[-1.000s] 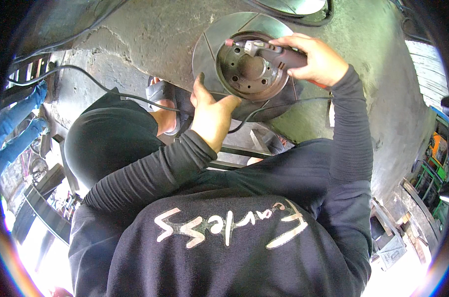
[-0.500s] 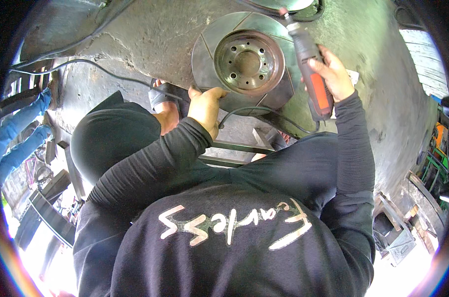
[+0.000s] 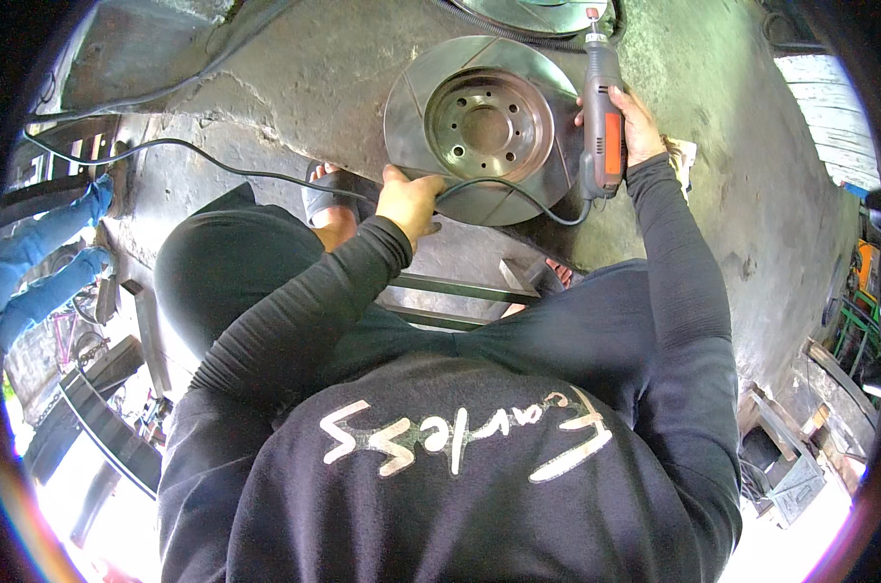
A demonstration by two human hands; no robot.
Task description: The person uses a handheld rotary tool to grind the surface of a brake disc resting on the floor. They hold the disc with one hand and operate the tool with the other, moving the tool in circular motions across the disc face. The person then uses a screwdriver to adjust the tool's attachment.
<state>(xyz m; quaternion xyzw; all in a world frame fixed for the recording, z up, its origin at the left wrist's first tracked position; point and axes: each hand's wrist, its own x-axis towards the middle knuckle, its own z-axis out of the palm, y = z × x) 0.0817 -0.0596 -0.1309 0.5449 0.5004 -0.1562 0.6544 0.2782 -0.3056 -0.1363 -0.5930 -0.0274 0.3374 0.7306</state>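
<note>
A slotted brake disc (image 3: 416,107) lies before me, its hub with bolt holes facing up. My left hand (image 3: 406,201) is closed at the disc's lower left rim, thumb on top; some fingers are hidden underneath. A black power cord (image 3: 504,183) passes by that hand and loops over the disc's lower edge to a rotary tool. My right hand (image 3: 639,131) is wrapped round this grey and red rotary tool (image 3: 602,73), held upright at the disc's right edge. Its small reddish tip (image 3: 592,14) points away from me and is apart from the disc.
Another shiny disc (image 3: 547,14) lies beyond, with a dark ribbed hose (image 3: 499,34) beside it. A dark metal frame (image 3: 450,287) stands between my legs. At far left are a person's blue-jeaned legs (image 3: 57,223). Tools and metal parts (image 3: 790,457) sit at lower right.
The rotary tool has gone from tilted to nearly upright and shifted slightly up and away. The cord has swung higher, across the disc's lower edge. My left hand stays at the rim.
</note>
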